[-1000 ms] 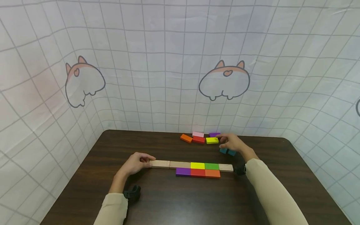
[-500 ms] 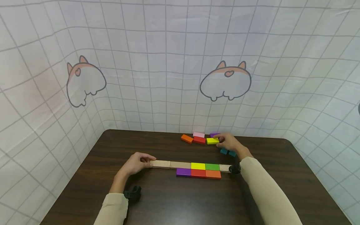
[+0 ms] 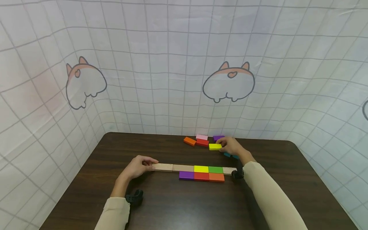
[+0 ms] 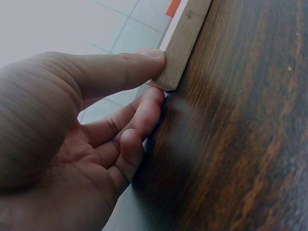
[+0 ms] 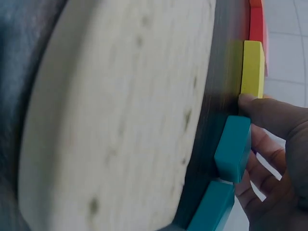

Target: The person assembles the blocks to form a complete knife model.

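Observation:
My left hand [image 3: 140, 167] pinches the left end of a plain wooden block [image 3: 162, 167]; in the left wrist view the thumb lies on its side, right at the end of this bare wood block [image 4: 180, 53]. My right hand [image 3: 231, 146] pinches a yellow block [image 3: 214, 147] at its right end, on the far side of the table. In the right wrist view, the thumb tip meets the end of the yellow block [image 5: 252, 67], while the other fingers are partly hidden behind a teal block [image 5: 233, 147].
The wooden row continues with yellow [image 3: 201, 169] and green blocks [image 3: 215, 170]. Purple [image 3: 186, 175], red [image 3: 201, 176] and orange blocks [image 3: 216, 177] lie along its near side. Loose orange [image 3: 189, 141], red [image 3: 202, 142], pink [image 3: 202, 136] and purple blocks [image 3: 218, 138] lie near the back edge.
My right hand has moved left onto the yellow block and taken hold of it. The yellow block has shifted slightly toward me. My left hand stays at the wooden block's end.

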Demonstrator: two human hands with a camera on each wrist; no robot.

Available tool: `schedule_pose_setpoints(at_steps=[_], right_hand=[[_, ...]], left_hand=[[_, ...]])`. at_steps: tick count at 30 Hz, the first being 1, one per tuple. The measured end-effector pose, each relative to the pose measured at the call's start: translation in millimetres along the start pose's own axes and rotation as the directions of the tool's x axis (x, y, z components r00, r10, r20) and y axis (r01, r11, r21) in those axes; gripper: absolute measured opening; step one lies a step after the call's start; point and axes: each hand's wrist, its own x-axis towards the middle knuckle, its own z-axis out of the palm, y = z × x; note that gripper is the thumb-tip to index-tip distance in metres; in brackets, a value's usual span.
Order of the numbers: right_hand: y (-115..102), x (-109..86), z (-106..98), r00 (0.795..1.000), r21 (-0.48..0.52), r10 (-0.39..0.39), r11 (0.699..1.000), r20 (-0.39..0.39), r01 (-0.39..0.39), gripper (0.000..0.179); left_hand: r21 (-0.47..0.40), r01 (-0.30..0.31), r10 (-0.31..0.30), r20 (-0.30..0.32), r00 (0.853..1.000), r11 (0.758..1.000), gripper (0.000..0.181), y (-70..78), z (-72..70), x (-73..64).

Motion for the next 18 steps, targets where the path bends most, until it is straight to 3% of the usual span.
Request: schedule_pose_setpoints(at_steps=[8,18], right_hand=[[-13,-11.9,-2,0.999,-0.029,-0.024,0.999,-0.033,0.023,0.036],[-53,-66.3,-1,0.983,-0.062,-0.155,0.987,-0.099,0.150,0.032]], left_hand=[[0.009,0.002,-0.002,0.007,1.000,1.000,0.022,1.5,0.3,-0.6],[0.019,-0.008,0.008,0.013,1.000,1.000,0.023,4.7,-3.1,-0.9]])
